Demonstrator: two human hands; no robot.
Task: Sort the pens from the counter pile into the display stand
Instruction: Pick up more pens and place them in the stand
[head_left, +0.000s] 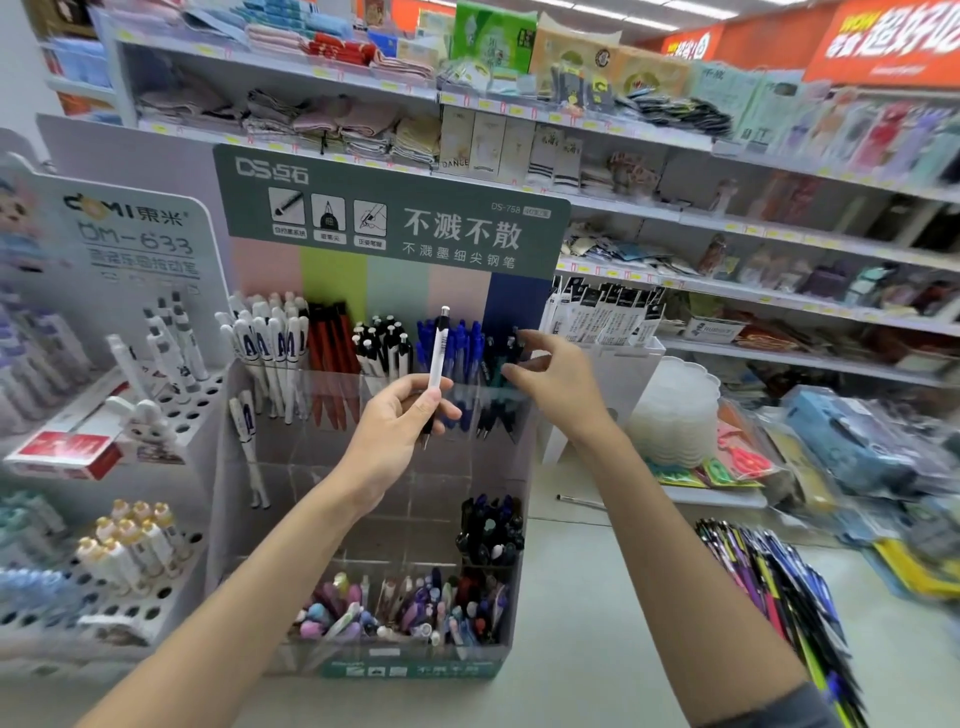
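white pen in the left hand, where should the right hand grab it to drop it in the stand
Pinch the bare upper barrel of the white pen, below its clicker end, coming from the right. The left hand grips the lower part, so the upper half stands free, nearly upright, tip down. The right hand is open to its right at similar height.

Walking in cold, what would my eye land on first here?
Probably the white pen held nearly upright in the left hand, dead centre, before the display stand with its green header. Beside it the right hand reaches to the dark pens in the stand's top right compartment, and a colourful pen pile lies on the counter at lower right.
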